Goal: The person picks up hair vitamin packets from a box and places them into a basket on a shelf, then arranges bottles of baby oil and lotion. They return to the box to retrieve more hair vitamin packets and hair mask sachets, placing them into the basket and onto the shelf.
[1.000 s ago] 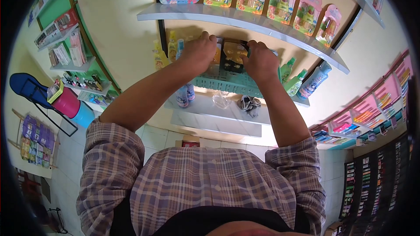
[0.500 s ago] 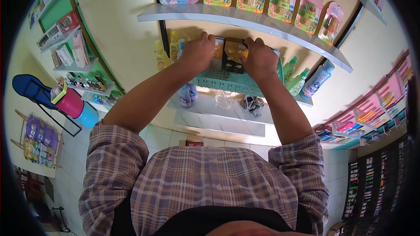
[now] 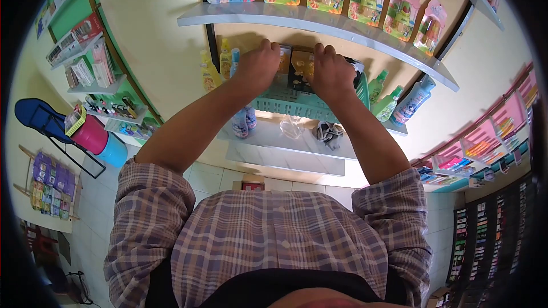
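A teal plastic basket [image 3: 297, 104] on the shelf holds several flat packets standing upright. My left hand [image 3: 260, 67] is closed, its fingers curled at the upper left edge of a grey-and-gold packet [image 3: 283, 61]. My right hand [image 3: 334, 74] has its fingers bent over the top of a black-and-gold packet [image 3: 301, 68]. More dark packets [image 3: 353, 64] show behind that hand. Its thumb and the backs of the packets are hidden.
Yellow bottles [image 3: 225, 60] stand left of the basket; green spray bottles [image 3: 389, 102] and a blue bottle [image 3: 412, 101] stand right. An upper shelf [image 3: 319, 28] with pink carded bottles overhangs my hands. A lower shelf [image 3: 268, 137] carries a crumpled dark-and-white bag [image 3: 329, 134].
My right hand has shifted slightly left over the black-and-gold packet, uncovering more dark packets on its right. My left hand stays nearly in place.
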`<state>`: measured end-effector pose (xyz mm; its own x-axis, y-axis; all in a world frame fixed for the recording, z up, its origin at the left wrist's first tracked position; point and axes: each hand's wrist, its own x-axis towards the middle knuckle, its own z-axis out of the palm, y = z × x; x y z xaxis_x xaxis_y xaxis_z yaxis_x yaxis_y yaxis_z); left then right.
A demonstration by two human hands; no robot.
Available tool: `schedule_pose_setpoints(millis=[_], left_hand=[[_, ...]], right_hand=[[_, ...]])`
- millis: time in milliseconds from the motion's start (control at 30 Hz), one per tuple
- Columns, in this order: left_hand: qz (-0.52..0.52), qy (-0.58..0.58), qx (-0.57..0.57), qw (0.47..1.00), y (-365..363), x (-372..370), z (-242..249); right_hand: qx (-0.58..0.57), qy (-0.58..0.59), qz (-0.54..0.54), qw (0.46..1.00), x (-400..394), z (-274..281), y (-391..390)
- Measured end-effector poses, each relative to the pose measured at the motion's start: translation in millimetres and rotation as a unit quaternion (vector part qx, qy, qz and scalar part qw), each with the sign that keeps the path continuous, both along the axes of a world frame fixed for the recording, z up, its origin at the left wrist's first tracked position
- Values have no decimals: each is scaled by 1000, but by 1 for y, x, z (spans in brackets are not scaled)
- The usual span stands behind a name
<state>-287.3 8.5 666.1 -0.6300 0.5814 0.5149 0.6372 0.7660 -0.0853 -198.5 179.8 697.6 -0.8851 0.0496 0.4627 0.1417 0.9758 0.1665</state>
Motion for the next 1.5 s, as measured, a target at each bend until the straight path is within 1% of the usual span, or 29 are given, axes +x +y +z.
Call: schedule_pose_setpoints(millis=[133, 233, 300, 367, 533, 733, 800, 833, 867, 900, 933, 967, 1000, 1033, 1067, 1100, 1133, 1167, 1200, 1233, 1267, 1300, 1333, 1400, 1467, 1500], left_hand=[[-21, 18, 26, 999, -1, -1, -2], [-7, 5, 23, 1000, 1, -2, -4], [-6, 5, 28, 1000, 1, -3, -5], [-6, 5, 32, 999, 1, -3, -6], [-13, -43, 43, 998, 1, 2, -4], [-18, -49, 38, 998, -3, 3, 0], [-29, -68, 57, 996, -9, 12, 8], [-42, -87, 76, 992, -12, 19, 14], [-43, -86, 76, 993, -17, 28, 18], [-68, -39, 134, 988, -22, 40, 18], [-94, 8, 192, 977, -29, 53, 19], [-137, 33, 224, 964, -42, 67, 19], [-180, 58, 256, 948, -58, 81, 16], [-198, 68, 272, 939, -72, 95, 12], [-216, 77, 289, 929, -86, 109, 4], [-229, 73, 296, 924, -101, 119, -9], [-242, 65, 303, 919, -116, 127, -26], [-222, 34, 317, 921, -130, 133, -46], [-204, 2, 329, 922, -141, 137, -69], [-170, -34, 346, 922, -151, 143, -91], [-135, -74, 359, 921, -158, 149, -109], [-102, -110, 359, 921, -162, 157, -119], [-106, -127, 349, 922, -163, 158, -128], [-117, -162, 346, 917, -165, 162, -143], [-135, -192, 321, 918, -159, 159, -138], [-150, -182, 317, 919, -154, 156, -132]], right_hand=[[1, 4, 7, 1000, -5, -5, 3], [-1, 17, 16, 1000, -4, -6, 5], [-15, 6, -9, 1000, -4, -6, 4], [-11, 10, -4, 1000, -6, -9, 7], [-9, 4, -3, 1000, -4, -5, 4], [-17, -8, -4, 1000, 7, 3, 2], [-34, 49, 15, 998, 21, 7, 5], [-35, 51, 15, 998, 33, 12, 5], [-87, 74, 63, 992, 51, 18, 6], [-137, 95, 109, 980, 69, 17, 9], [-173, 145, 178, 958, 87, 10, 14], [-207, 195, 245, 927, 108, 1, 19], [-229, 203, 246, 920, 132, -9, 23], [-281, 234, 262, 893, 151, -32, 29], [-278, 228, 240, 902, 171, -55, 42], [-294, 250, 229, 894, 186, -73, 43], [-348, 234, 187, 888, 203, -92, 43], [-395, 212, 153, 881, 219, -110, 42], [-415, 188, 144, 878, 232, -118, 38], [-446, 161, 103, 874, 245, -129, 36], [-478, 132, 59, 867, 255, -139, 32], [-491, 127, 42, 861, 262, -142, 25], [-487, 106, 20, 867, 267, -146, 22], [-527, 124, 20, 841, 268, -146, 10], [-557, 120, 21, 821, 270, -141, 0], [-558, 130, 44, 818, 272, -141, -3]])
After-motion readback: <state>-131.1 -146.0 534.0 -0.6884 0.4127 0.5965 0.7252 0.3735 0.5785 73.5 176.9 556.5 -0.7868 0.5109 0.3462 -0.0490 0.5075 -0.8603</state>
